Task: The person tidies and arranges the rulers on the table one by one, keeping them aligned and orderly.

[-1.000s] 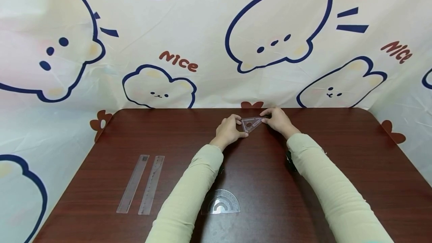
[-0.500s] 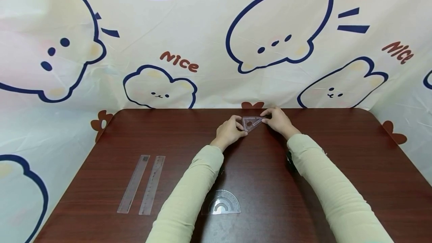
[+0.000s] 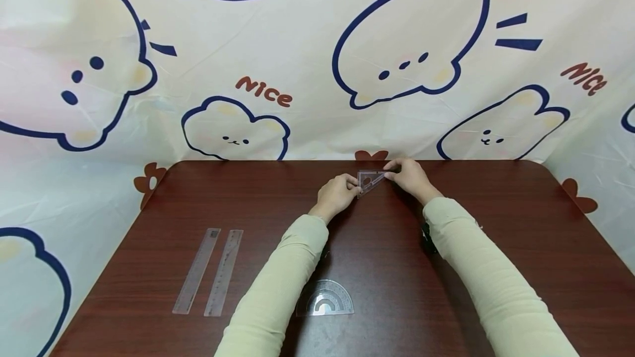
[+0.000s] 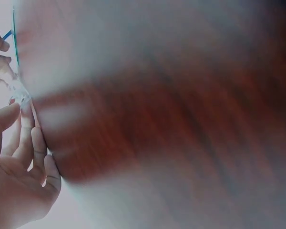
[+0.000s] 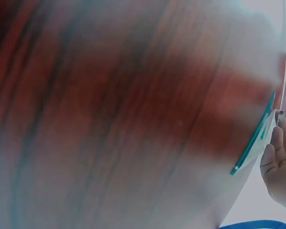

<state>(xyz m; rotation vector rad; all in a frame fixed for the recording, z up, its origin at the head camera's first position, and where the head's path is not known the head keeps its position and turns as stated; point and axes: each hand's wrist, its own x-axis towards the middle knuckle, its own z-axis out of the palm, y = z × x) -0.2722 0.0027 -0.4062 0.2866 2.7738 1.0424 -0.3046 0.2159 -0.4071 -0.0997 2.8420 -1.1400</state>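
Observation:
A small clear triangular set square (image 3: pixel 365 187) is held between both hands near the far edge of the table. My left hand (image 3: pixel 336 196) pinches its left side between thumb and fingers. My right hand (image 3: pixel 410 178) pinches its pointed right corner. In the left wrist view the left hand (image 4: pixel 26 176) grips the clear plastic at the left border, with part of the other hand above. The right wrist view shows the right hand (image 5: pixel 281 164) cut off at the right border, beside a clear piece with a teal edge.
Two clear straight rulers, a left one (image 3: pixel 196 271) and a right one (image 3: pixel 224 272), lie side by side on the left of the brown table (image 3: pixel 397 302). A clear protractor (image 3: pixel 327 297) lies near the left forearm. Behind the table hangs a printed cloth (image 3: pixel 307 48).
The left thumb and fingers have drawn closer together at the set square's left side. The set square has turned slightly, its left edge now more upright. The right hand stays almost still.

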